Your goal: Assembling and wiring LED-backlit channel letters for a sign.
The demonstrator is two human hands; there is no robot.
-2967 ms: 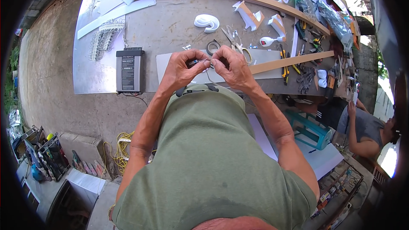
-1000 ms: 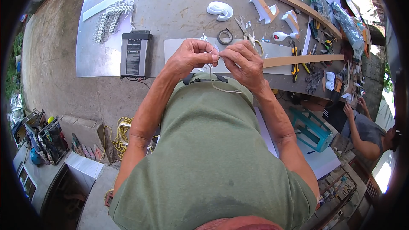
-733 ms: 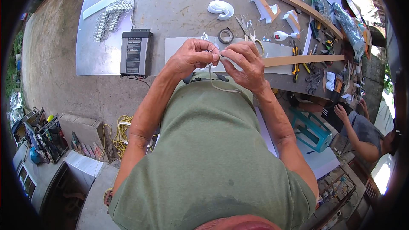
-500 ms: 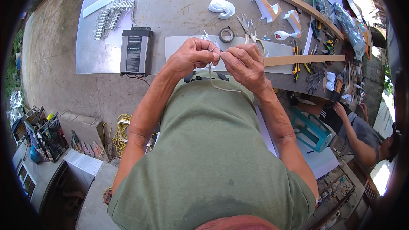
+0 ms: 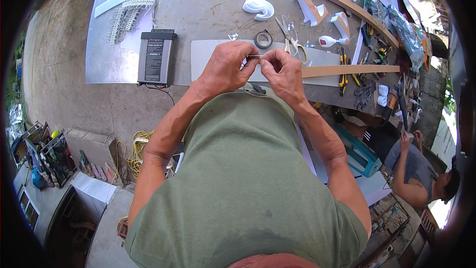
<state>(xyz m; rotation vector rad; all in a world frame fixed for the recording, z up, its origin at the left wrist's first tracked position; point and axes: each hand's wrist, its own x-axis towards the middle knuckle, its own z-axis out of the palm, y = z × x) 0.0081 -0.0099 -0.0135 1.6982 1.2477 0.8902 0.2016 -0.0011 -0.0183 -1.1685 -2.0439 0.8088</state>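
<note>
Wire, risk: thin pale wire (image 5: 255, 56), held up near the near edge of the surface (image 5: 218, 0); I judge it could slip or kink if either pinch loosens or the pull turns uneven.
Left hand (image 5: 228, 65): thumb and fingertips nipped together on the wire.
Right hand (image 5: 282, 72): thumb and forefinger pinched on it, other fingers curled.
Panel (image 5: 208, 69): pale, flat, along the surface's near edge.
Tape roll (image 5: 263, 39): dark, beyond the hands, left of the scissors (image 5: 287, 45).
White curved piece (image 5: 258, 8): farther from the near edge.

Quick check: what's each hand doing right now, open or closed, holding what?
Left hand: closed, pinching a thin, pale, wire-like strand.
Right hand: closed, pinching the same strand.
</note>
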